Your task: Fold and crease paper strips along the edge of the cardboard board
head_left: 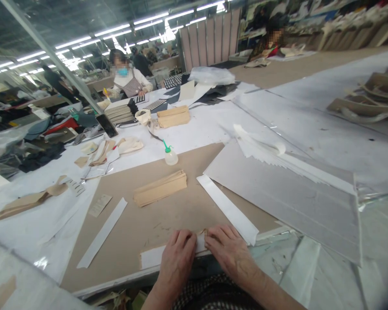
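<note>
Checked garment: your own clothing, bottom centre of the frame, in front of the brown board.
Tan pieces: stacked at the far left of the frame, beside the board.
Slotted card: left of centre, flat on the board.
Left white strip: lower left, lying loose and slanted, just beside the card.
Tan stack: centre of the frame, long pieces layered unevenly.
Squeeze bottle: upright above the tan stack, green spout, pale body.
White-faced strip: lower centre, along the board's front edge, under your hands; thin tan edging shows at its left end.
Left hand: your fingers bend down onto that strip; you can't tell from this view whether they pinch or only press.
Right hand: fingertips gathered at the strip's right part, close to the left hand; their grip is hidden too.
Right white strip: right of centre, loose, just beyond your right hand.
Fanned white strips: right side, spread over a grey board.
Progress: your work on the white-faced strip looks under way; the loose strips and tan stack seem left to handle. No piece is clearly finished.
Writing: you can read no brand or label anywhere.
</note>
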`<move>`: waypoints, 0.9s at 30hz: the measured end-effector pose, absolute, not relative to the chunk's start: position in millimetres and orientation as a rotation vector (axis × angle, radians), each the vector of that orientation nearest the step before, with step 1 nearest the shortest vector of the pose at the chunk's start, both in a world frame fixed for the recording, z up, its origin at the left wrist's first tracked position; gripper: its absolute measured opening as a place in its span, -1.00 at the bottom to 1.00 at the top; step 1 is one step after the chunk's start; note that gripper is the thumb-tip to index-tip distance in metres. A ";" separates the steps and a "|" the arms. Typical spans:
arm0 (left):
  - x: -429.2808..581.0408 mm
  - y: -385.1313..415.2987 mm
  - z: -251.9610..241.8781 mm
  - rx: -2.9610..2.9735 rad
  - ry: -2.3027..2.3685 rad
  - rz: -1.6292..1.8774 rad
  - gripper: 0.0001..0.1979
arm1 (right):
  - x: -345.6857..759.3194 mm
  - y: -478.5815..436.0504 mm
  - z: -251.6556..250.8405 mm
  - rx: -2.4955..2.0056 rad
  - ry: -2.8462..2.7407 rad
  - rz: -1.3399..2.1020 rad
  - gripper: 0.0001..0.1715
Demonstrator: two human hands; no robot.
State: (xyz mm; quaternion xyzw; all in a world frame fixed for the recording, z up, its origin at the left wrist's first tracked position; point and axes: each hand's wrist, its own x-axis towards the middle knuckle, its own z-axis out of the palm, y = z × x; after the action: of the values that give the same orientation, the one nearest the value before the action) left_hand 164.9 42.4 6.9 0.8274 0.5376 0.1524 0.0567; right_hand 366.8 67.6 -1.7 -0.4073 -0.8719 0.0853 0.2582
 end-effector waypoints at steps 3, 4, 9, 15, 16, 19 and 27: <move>170.7 52.3 8.0 2.391 1.630 0.580 -0.87 | 366.4 54.3 -7.9 -1.218 -2.320 0.250 -0.81; 173.0 56.3 7.9 2.332 1.624 0.616 -0.87 | 365.6 51.6 -9.4 -1.235 -2.310 0.247 -0.75; 180.6 70.9 4.7 2.189 1.536 0.638 -0.87 | 362.2 48.3 -9.7 -1.274 -2.290 0.253 -0.71; 178.6 68.3 2.4 2.438 1.486 0.551 -0.78 | 362.1 49.0 -8.6 -1.283 -2.284 0.286 -0.67; 178.2 66.8 2.6 2.513 1.478 0.514 -0.76 | 362.4 48.9 -8.5 -1.283 -2.280 0.300 -0.68; 177.4 61.8 2.4 2.731 1.444 0.368 -0.71 | 364.9 48.8 -7.6 -1.283 -2.254 0.364 -0.76; 180.5 45.0 -8.5 2.899 1.546 0.258 -0.59 | 368.9 51.6 -3.2 -1.199 -2.153 0.422 -0.56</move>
State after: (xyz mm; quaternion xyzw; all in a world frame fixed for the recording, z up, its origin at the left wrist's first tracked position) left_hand 180.5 45.0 -8.5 0.8771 0.4677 0.0779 -0.0766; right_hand 368.9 51.6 -3.2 -0.4552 -0.8172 0.1602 0.3151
